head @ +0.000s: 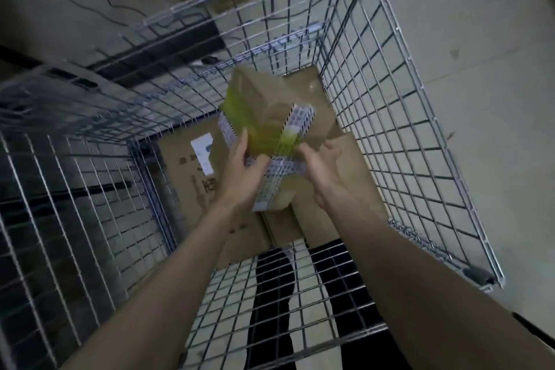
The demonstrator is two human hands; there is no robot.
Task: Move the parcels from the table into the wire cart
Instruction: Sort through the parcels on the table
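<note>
Brown cardboard parcel with green-and-patterned tape (264, 117) is gripped between left hand (244, 171) and loosely spread right hand (322, 165), inside silver wire cart (390, 117), above flat brown cartons (192, 171).

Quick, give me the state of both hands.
Left hand: holding the taped parcel over the cart.
Right hand: fingers loosely curled at the parcel's side; grip cannot be told.

Wire cart (387, 117) open-topped; mesh walls enclose; cardboard boxes (192, 177) cover floor.

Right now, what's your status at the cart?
Left hand gripping taped parcel; right hand open beside it. Parcel above boxes inside wire cart. Nothing blocking.
</note>
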